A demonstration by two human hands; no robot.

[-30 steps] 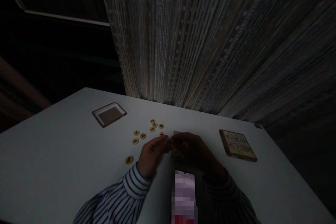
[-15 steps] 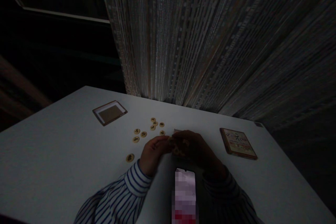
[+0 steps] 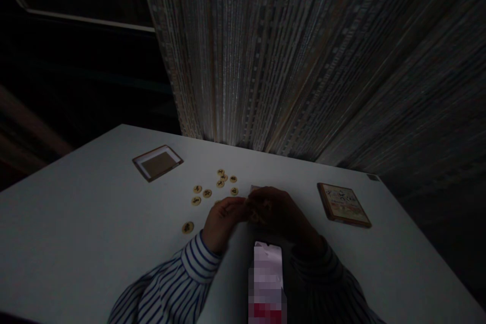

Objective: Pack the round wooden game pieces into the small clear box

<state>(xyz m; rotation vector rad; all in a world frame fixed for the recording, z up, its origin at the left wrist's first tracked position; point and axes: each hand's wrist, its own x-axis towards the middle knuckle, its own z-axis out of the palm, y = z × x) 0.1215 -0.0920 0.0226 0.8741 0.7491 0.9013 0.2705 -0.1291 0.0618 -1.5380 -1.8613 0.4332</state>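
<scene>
My left hand (image 3: 224, 220) is closed, its fingertips pressed together where they meet the fingers of my right hand (image 3: 279, 215). A small pale edge shows between the two sets of fingertips, too dim to name. My right hand curves, dark in shadow, over a small open box (image 3: 253, 188) that it mostly covers. Some round pieces seem to lie in that box under the fingers. Left of the hands, several round wooden xiangqi pieces (image 3: 207, 193) lie scattered on the white table. One xiangqi piece (image 3: 187, 228) sits apart, close to my left cuff.
A phone (image 3: 268, 268) with a lit screen lies between my forearms. At the far left is an open box lid or tray (image 3: 158, 163); to the right lies a printed box (image 3: 343, 204). A string curtain (image 3: 243, 61) hangs behind the white table (image 3: 94, 212).
Both hands stay close together over the box, with only slight finger movement. The edge of another piece now shows just above my left hand. The whole view has shifted very slightly.
</scene>
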